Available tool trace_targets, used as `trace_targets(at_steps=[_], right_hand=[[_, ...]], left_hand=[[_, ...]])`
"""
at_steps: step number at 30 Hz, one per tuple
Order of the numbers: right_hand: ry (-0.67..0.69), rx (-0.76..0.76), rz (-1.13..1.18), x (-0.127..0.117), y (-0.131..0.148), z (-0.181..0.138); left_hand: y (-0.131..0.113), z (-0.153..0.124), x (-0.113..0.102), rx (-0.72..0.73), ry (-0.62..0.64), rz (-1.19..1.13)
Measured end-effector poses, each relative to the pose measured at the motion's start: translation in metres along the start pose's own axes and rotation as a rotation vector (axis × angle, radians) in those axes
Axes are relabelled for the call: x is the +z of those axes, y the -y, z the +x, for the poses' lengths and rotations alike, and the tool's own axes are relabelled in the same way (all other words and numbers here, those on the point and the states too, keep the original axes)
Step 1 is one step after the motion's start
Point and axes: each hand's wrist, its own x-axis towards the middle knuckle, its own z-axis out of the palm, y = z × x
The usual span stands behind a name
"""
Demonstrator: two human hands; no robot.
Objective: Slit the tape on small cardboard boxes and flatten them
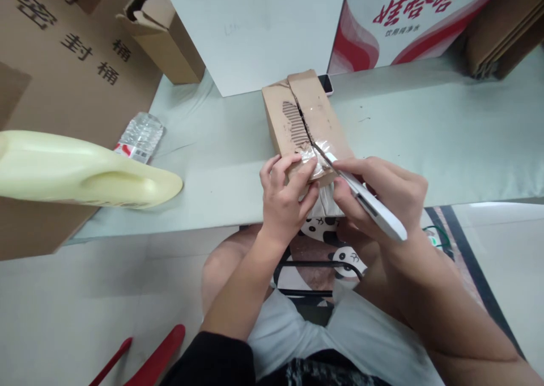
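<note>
A small brown cardboard box (pixel 325 111) lies on the covered table, with a dark slit along its top seam and a torn patch showing ridged inner board. Shiny clear tape (pixel 309 158) sits crinkled over its near end. My left hand (pixel 285 190) grips that near end, fingers on top and thumb at the front edge. In my right hand (pixel 382 190) is a white utility knife (pixel 374 207), held closed between thumb and fingers. Its blade points away from me, with the tip at the seam beside the tape.
A pale yellow bottle (pixel 85 168) juts in from the left, near a crumpled plastic bottle (pixel 142 136). Behind stand an opened carton (pixel 170 40), a white box (pixel 263 29) and a red-and-white box (pixel 408 23). A phone-like object (pixel 327 84) shows behind the small box.
</note>
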Motion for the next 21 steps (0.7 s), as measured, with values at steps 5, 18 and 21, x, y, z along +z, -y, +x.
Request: trace_targets(at_steps=[5, 18, 21], right_hand=[[-0.021, -0.026, -0.088, 0.008, 0.002, -0.004], [0.005, 0.04, -0.048, -0.002, 0.009, 0.0], [0.019, 0.063, -0.037, -0.007, 0.012, 0.001]], left_hand=[[0.0, 0.0, 0.004, 0.015, -0.049, -0.054], [0.004, 0.0, 0.002, -0.029, -0.027, -0.08], [0.005, 0.0, 0.002, -0.069, -0.022, -0.091]])
